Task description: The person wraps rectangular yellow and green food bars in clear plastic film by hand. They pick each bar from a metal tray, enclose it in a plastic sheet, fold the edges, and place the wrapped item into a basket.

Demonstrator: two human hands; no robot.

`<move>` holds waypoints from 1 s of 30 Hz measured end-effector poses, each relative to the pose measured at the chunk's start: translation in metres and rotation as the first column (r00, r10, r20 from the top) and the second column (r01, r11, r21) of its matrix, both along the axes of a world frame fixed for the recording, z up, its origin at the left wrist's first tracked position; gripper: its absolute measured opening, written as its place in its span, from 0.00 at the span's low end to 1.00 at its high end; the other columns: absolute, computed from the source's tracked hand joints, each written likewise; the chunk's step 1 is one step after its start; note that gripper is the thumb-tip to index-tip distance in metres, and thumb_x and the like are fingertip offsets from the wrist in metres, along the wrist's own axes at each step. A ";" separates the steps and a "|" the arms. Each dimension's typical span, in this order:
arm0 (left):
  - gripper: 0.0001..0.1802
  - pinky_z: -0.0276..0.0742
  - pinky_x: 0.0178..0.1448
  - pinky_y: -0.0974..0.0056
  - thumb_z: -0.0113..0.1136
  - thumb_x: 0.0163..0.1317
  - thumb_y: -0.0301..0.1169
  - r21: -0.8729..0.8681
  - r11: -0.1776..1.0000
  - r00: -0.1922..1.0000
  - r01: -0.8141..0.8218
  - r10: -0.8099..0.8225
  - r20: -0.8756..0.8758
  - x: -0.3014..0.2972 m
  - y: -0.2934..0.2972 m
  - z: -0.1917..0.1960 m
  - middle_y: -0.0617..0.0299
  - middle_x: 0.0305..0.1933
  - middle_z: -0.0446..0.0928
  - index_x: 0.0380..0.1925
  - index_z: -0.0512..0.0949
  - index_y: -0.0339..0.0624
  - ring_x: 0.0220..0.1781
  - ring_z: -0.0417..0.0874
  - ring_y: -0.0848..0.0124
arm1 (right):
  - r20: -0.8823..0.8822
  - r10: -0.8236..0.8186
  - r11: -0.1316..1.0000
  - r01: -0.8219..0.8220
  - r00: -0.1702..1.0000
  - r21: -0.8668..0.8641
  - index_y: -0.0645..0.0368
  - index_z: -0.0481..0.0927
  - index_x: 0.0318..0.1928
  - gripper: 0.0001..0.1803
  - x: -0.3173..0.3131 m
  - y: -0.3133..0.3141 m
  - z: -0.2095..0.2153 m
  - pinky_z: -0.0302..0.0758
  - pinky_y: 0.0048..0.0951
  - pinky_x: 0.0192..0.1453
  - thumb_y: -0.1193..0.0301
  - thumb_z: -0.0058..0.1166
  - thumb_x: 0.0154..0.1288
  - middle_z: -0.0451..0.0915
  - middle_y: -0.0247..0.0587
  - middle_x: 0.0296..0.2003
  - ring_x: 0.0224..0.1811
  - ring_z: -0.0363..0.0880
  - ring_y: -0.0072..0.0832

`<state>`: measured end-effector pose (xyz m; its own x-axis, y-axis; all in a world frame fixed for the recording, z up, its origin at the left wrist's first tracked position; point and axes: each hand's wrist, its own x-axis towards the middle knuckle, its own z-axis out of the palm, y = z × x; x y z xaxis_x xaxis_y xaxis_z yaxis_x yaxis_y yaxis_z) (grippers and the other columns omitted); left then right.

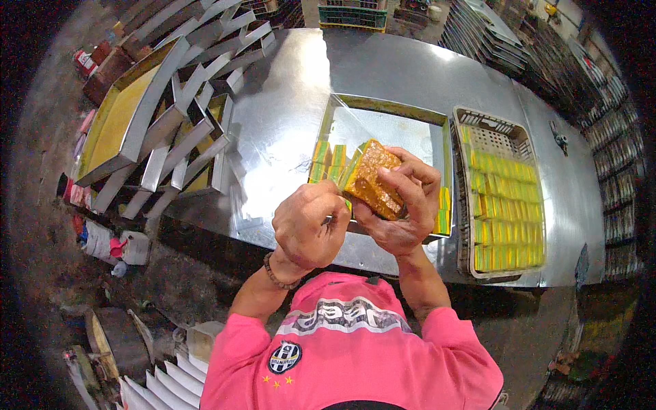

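Over the near side of a shallow metal tray (389, 104), my right hand (415, 205) grips a glossy brown block (374, 179) between thumb and fingers. A yellow-green wrapper (350, 171) shows along the block's left side. My left hand (311, 225) is closed, its fingertips pinched at that wrapper's lower left edge; the exact grip is partly hidden. Several yellow-green wrapped blocks (328, 158) stand in the tray's left part, and more (444, 205) show at its right edge. The hands cover the tray's near middle.
To the right, a pale plastic crate (465, 205) holds rows of yellow-green packets (506, 212). Metal trays (157, 130) lean stacked at the left of the steel table (287, 89). More trays (485, 37) are stacked beyond it, near a green crate (352, 17).
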<state>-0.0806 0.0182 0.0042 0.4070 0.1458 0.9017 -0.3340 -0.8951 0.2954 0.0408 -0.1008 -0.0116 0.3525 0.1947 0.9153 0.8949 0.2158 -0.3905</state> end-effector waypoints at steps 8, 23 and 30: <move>0.27 0.83 0.38 0.55 0.72 0.47 0.12 0.400 0.913 0.993 -0.081 0.040 0.109 -0.005 0.019 0.004 0.58 0.40 0.84 0.44 0.74 0.50 0.37 0.86 0.58 | 0.067 -0.022 0.999 0.020 0.997 0.032 0.50 0.87 0.54 0.33 -0.006 0.015 0.004 0.79 0.44 0.58 0.74 0.81 0.41 0.70 0.39 0.48 0.58 0.77 0.51; 0.15 0.80 0.46 0.57 0.77 0.56 0.32 0.021 0.998 0.994 -0.062 0.060 0.096 0.012 0.023 0.013 0.59 0.38 0.83 0.42 0.86 0.38 0.41 0.85 0.61 | -0.226 0.205 0.959 -0.150 0.952 0.240 0.59 0.89 0.52 0.23 -0.004 0.024 0.003 0.76 0.47 0.66 0.78 0.76 0.54 0.70 0.42 0.51 0.63 0.75 0.50; 0.10 0.77 0.45 0.57 0.76 0.53 0.27 0.128 0.985 0.987 -0.117 0.102 0.121 0.012 0.025 0.020 0.62 0.34 0.82 0.36 0.86 0.40 0.38 0.85 0.63 | -0.247 0.208 0.957 -0.144 0.946 0.252 0.60 0.88 0.53 0.22 -0.006 0.027 0.006 0.76 0.48 0.67 0.75 0.75 0.57 0.70 0.43 0.52 0.63 0.76 0.48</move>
<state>-0.0687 0.0436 0.0243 0.2890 0.0580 0.9556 -0.2561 -0.9571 0.1355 0.0348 -0.0734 -0.0053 0.5701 0.0736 0.8183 0.7031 0.4716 -0.5323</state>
